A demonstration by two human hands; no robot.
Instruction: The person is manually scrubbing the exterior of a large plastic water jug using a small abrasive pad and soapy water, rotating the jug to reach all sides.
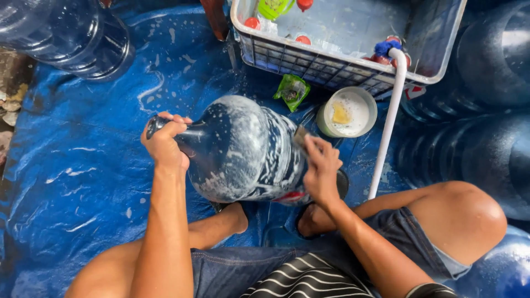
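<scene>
While we are looking down past our knees, we are seeing the large blue translucent plastic water jug (243,149) lying on its side on the wet blue tarpaulin floor (83,182), covered in white suds. Our left hand (164,144) is wrapping its fingers fully closed round the jug's neck, which is steadying it from rolling. Our right hand (321,168) is pinching a small scrubbing pad (301,134) against the jug's side (fingers curled tight on it). A round pale tub of soapy paste (348,112) is sitting just beside the jug, within reach. Near it, a crumpled green sachet (292,90) is lying against the white slatted plastic crate (309,58), and a white pipe (389,121) is leaning over the crate's rim.
</scene>
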